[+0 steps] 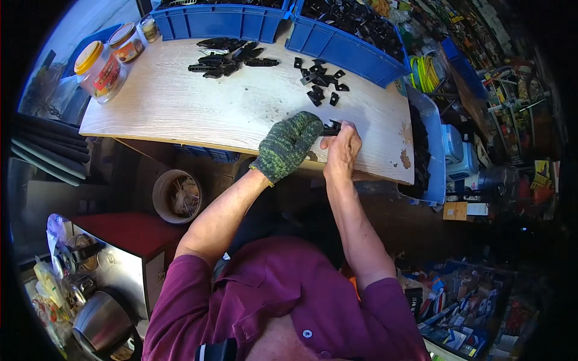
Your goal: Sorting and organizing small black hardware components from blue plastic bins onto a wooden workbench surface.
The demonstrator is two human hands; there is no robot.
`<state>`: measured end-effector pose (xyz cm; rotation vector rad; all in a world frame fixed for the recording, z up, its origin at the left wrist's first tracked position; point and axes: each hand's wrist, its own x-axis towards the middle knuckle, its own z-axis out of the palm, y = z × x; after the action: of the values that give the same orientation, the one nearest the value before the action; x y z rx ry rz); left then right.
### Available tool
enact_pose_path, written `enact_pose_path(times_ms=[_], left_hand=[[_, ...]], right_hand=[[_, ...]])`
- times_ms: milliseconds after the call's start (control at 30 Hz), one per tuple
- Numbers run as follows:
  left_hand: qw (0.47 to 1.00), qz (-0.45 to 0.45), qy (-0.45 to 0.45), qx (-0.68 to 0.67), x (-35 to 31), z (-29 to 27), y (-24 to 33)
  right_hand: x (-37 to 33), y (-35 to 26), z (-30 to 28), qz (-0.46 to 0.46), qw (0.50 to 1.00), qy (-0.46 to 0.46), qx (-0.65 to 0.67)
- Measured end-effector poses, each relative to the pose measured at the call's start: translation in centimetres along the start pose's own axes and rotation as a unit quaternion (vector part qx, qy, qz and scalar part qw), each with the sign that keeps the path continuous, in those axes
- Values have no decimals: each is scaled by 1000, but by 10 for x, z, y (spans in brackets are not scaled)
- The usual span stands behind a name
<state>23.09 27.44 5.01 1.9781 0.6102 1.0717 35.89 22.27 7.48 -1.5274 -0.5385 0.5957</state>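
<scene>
At the table's near edge, both my hands meet on a small black plastic part (330,128). My left hand (289,143), in a dark green knitted glove, is closed round one end of it and hides most of that end. Bare fingers of my right hand (343,149) pinch the other end. Just beyond them, several small black clip-like pieces (322,78) lie scattered on the pale wooden table (180,108). Farther left is a pile of longer black plastic parts (226,57).
Two blue bins (220,24) (349,51) of black parts line the far edge. Clear jars (100,75) with yellow lids stand far left. A blue crate (435,150) adjoins the table's right side. Below left are a bucket (161,195) and a red-topped cabinet (126,231).
</scene>
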Motion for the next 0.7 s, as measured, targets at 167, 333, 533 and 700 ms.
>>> enact_pose_path(times_ms=[167, 333, 533, 700], left_hand=[[998, 13, 1, 67, -1, 8, -4], [991, -80, 102, -23, 6, 37, 28], [992, -88, 41, -86, 2, 35, 14], [987, -16, 151, 53, 22, -11, -2]], right_hand=[[-4, 1, 3, -45, 999, -15, -8], [2, 11, -4, -168, 982, 7, -90], [11, 19, -15, -112, 992, -18, -57], [10, -6, -7, 56, 991, 11, 123]])
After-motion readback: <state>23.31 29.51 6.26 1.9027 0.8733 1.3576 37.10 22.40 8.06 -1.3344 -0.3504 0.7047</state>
